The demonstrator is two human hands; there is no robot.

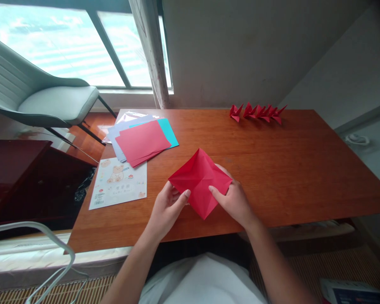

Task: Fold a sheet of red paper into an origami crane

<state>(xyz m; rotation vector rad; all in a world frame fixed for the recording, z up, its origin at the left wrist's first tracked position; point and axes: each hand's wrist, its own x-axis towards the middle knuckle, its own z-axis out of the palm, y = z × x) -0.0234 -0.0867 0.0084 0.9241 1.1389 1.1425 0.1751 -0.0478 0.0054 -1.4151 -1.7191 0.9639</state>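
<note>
A creased red square of origami paper (201, 173) is held up over the front of the table, one corner pointing away from me and one towards me. My left hand (170, 203) grips its left side, thumb at the lower left edge and fingers behind. On the right, my right hand (232, 196) pinches the sheet with the thumb on its face and the fingers underneath, mostly hidden. Fold lines cross at the middle of the paper. Several folded red paper figures (259, 113) stand in a row near the table's far edge.
Red paper sheets (144, 141) lie on blue and lilac ones at the table's left. Before them is a white sheet with a bear print (120, 185). A grey chair (57, 101) stands by the window, beyond the wooden table (297, 169). A white cable (50, 236) loops at lower left.
</note>
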